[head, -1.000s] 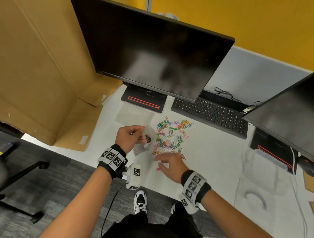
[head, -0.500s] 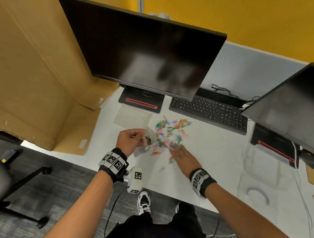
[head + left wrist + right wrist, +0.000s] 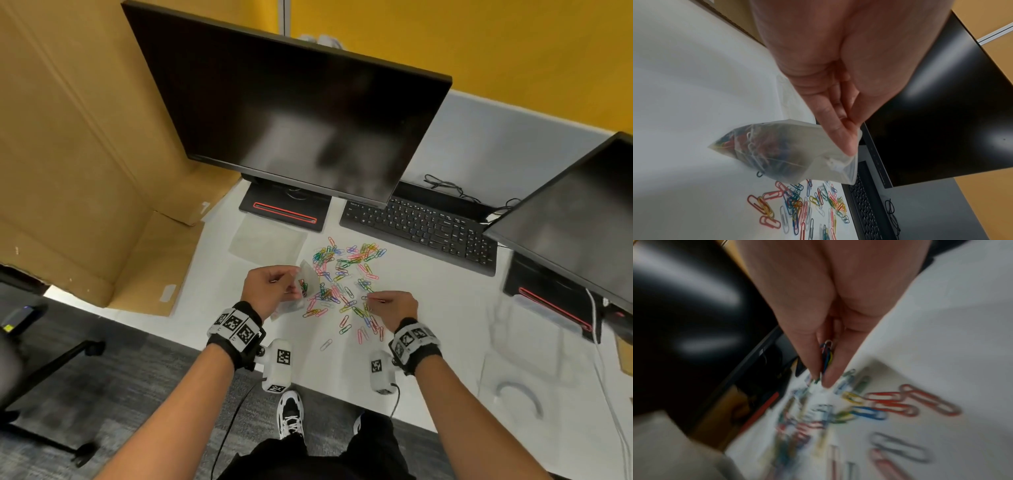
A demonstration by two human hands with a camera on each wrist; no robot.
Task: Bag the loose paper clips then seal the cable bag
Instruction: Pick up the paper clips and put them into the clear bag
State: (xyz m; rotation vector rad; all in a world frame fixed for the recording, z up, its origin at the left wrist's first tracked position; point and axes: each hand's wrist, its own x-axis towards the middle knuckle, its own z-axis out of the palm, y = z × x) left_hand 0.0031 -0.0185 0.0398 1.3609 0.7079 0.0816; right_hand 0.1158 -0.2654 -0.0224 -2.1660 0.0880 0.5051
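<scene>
At a white table [image 3: 219, 274] set before two dark monitors, we are midway through bagging: our left hand [image 3: 270, 289] pinches the rim of a small clear bag [image 3: 789, 152], held just above the surface with a cluster of coloured clips already settled in its lower corner. Our right hand [image 3: 394, 305] has its grip closed narrowly on a few paper clips [image 3: 827, 355], caught between thumb and fingertips right over the heap. Most of the loose paper clips [image 3: 346, 274] remain spread across the table between the two hands and the keyboard [image 3: 421, 228], with a few strays nearer the front edge, so we judge this stage well short of finished. The cable bag [image 3: 524, 397], a clear pouch with a pale curved cable inside, lies untouched at the far right of the table; whether its seal is closed we cannot tell.
</scene>
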